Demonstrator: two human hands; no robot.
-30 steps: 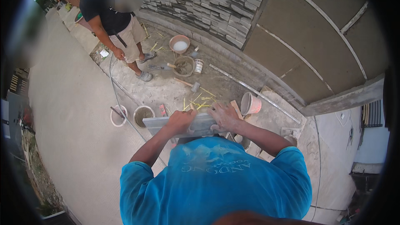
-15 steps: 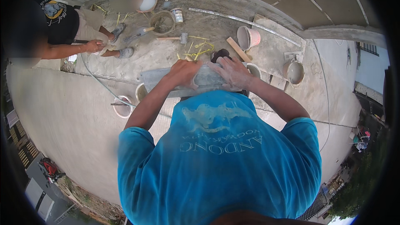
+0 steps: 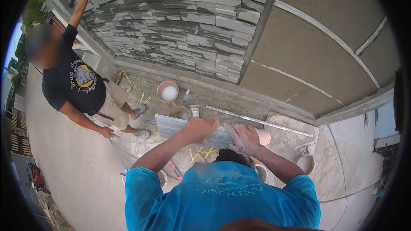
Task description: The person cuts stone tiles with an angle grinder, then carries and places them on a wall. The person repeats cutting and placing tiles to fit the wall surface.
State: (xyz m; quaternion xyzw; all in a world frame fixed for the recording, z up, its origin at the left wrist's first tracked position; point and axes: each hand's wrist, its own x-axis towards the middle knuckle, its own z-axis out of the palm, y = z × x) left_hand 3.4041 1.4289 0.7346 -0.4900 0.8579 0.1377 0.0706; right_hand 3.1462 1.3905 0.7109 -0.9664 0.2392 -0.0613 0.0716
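Observation:
My left hand (image 3: pixel 200 130) is closed on a grey slab or board (image 3: pixel 173 126), gripping it near the middle. My right hand (image 3: pixel 242 139) grips the same slab at its right end, the pale dusty fingers curled over it. The slab is held up above the mortar-streaked ground, partly hiding a bucket of grey mix (image 3: pixel 180 111). Yellow strips (image 3: pixel 205 152) and a red-handled tool (image 3: pixel 175 170) lie below it.
A co-worker (image 3: pixel 72 90) stands at left, one arm raised to the stacked-stone wall (image 3: pixel 188 17). Plastered panels (image 3: pixel 308 38) are at right. A basin of white liquid (image 3: pixel 167 92), pink bucket (image 3: pixel 264 137), long metal bar (image 3: pixel 257 120) and cable (image 3: pixel 342 175) lie about.
My view has tilted up toward the wall, and the slab, still in both hands, is raised off where it was. The co-worker has lifted one arm up to the wall.

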